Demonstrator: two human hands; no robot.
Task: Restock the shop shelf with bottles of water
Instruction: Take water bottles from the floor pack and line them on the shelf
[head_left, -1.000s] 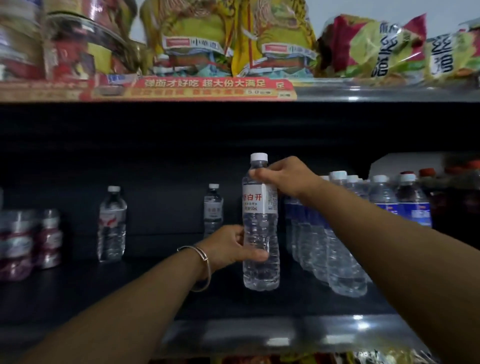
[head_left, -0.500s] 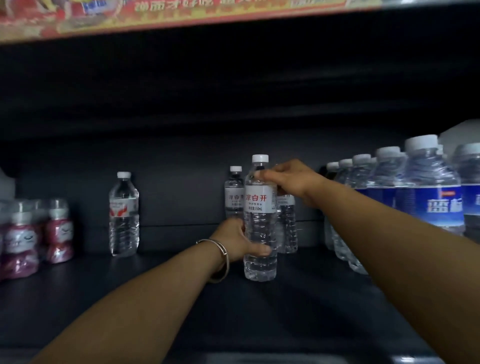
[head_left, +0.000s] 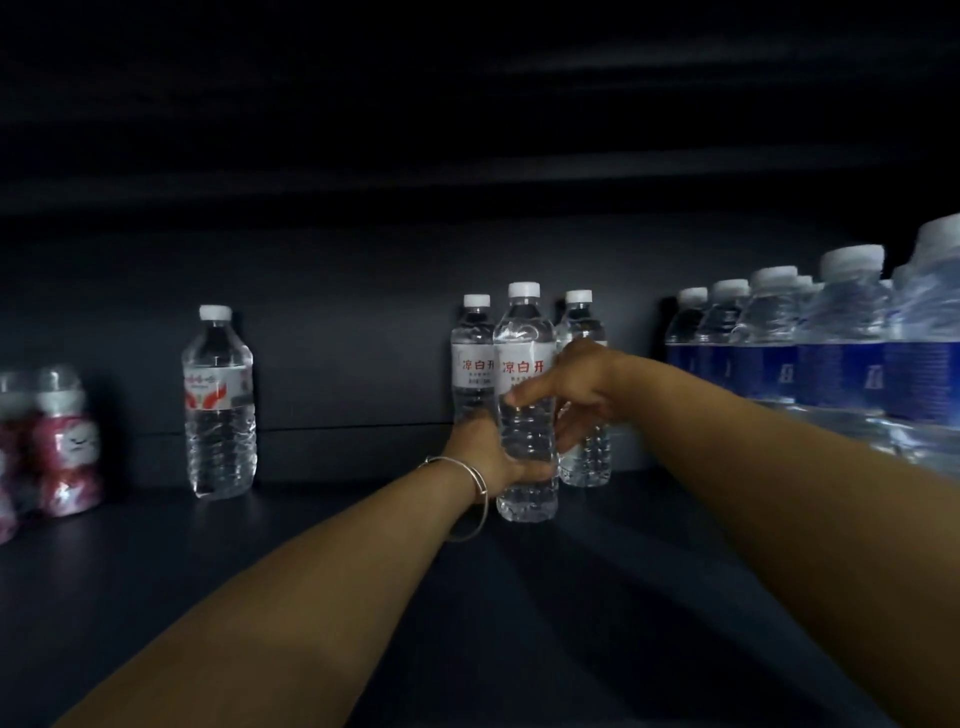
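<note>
A clear water bottle (head_left: 524, 405) with a white cap and red characters on its label stands upright on the dark shelf (head_left: 291, 582), between the person's 2 hands. The left hand (head_left: 491, 457), with a thin silver bangle (head_left: 470, 491) at the wrist, grasps the bottle low on its left side, the thumb wrapped across the front near the base. The right hand (head_left: 576, 395) comes in from the right at label height; its thumb presses on the front of the bottle just under the label and its fingers curl round the right side, so it grips the bottle too.

Directly behind stand 2 more bottles of the same kind, one (head_left: 470, 364) just left and one (head_left: 584, 405) just right, both against the shelf's back wall. Well to the left stands 1 lone bottle (head_left: 219, 405) with a red-and-white label. At the far left edge sit small pink drink bottles (head_left: 65, 447). Along the right runs a row of blue-labelled bottles (head_left: 810, 364), packed close together.
</note>
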